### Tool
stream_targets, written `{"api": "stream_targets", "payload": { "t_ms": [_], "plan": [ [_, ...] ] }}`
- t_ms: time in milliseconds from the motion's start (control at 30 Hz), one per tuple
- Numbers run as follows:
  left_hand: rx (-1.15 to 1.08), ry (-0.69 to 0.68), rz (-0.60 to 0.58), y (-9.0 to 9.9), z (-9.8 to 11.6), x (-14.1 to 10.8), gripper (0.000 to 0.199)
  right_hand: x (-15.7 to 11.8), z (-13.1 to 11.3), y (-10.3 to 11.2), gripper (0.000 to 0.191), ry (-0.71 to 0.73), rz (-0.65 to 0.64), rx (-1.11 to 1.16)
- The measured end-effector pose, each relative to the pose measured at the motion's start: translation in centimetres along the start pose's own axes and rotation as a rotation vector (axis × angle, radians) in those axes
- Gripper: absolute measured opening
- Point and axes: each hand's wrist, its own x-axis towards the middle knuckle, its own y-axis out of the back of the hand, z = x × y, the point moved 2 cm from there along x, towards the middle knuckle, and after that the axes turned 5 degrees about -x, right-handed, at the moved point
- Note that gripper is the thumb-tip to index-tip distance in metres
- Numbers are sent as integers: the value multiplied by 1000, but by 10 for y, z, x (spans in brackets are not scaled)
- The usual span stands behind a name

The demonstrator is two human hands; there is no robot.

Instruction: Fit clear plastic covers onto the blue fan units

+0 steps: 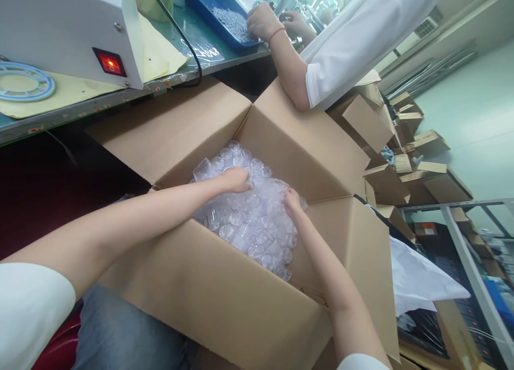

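Both my arms reach into a large open cardboard box (pixel 225 284) that holds a heap of clear round plastic parts (pixel 261 247). A crumpled, see-through plastic bag (pixel 265 194) lies over the heap between my hands. My left hand (pixel 236 180) is closed on the bag on its left side, fingertips turned down and partly hidden. On the other side my right hand (pixel 292 201) pinches the bag near the box's right wall, with its fingers partly out of sight.
A workbench edge (pixel 160 86) runs behind the box, bearing a white machine with a lit red switch (pixel 109 62), a tape roll (pixel 156 0) and a blue tray (pixel 219 16) of small pieces. A co-worker's arm (pixel 289 70) rests over the far flap. Cardboard boxes (pixel 429 182) are piled at right.
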Motion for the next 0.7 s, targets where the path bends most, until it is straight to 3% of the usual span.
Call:
{"api": "stream_targets", "payload": {
  "t_ms": [200, 333, 433, 533, 700],
  "plan": [
    [-69, 46, 58, 3, -1, -1, 30, -25, -14, -26, 36, 155, -18, -85],
    [-211, -13, 173, 10, 0, 1, 26, -19, -21, -28, 26, 187, 0, -114],
    [-374, -47, 237, 19, 3, 5, 25, -2, -24, -16, 26, 168, 64, -83],
    [-533, 4, 252, 25, 1, 10, 24, 11, -22, 4, 25, 139, 87, -18],
    [-690, 58, 261, 26, -3, 14, 20, 6, -17, 34, 22, 106, 75, 115]
  ]
}}
